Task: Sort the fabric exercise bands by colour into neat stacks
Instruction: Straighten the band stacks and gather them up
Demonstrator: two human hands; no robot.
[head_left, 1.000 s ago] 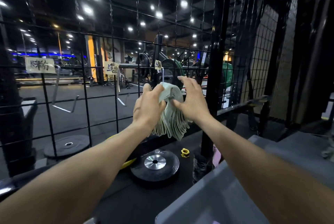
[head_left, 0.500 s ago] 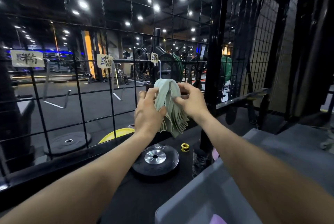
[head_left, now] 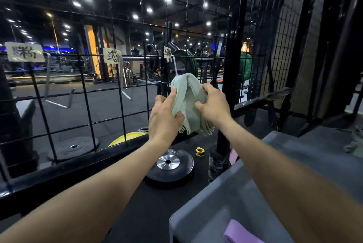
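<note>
A bundle of several pale green fabric bands (head_left: 188, 93) hangs folded over a white hook (head_left: 174, 66) on the black wire grid (head_left: 86, 93), below a small paper label (head_left: 167, 52). My left hand (head_left: 164, 117) grips the bundle's left side, thumb pressed into the fabric. Fingers of my right hand (head_left: 213, 105) curl over the bundle's right side. The band ends fan out below both hands. A purple band (head_left: 239, 232) lies in the grey bin (head_left: 220, 199) at the bottom right.
Two more paper labels (head_left: 24, 52) (head_left: 112, 56) hang on the grid to the left. A black weight plate (head_left: 169, 166) and a yellow collar (head_left: 200, 151) lie on the dark ledge below. A thick black post (head_left: 231, 56) stands just right of the bundle.
The bundle has been drawn up over the hook and sits more compactly. Both hands have slid lower on its sides, and the view has tilted slightly down.
</note>
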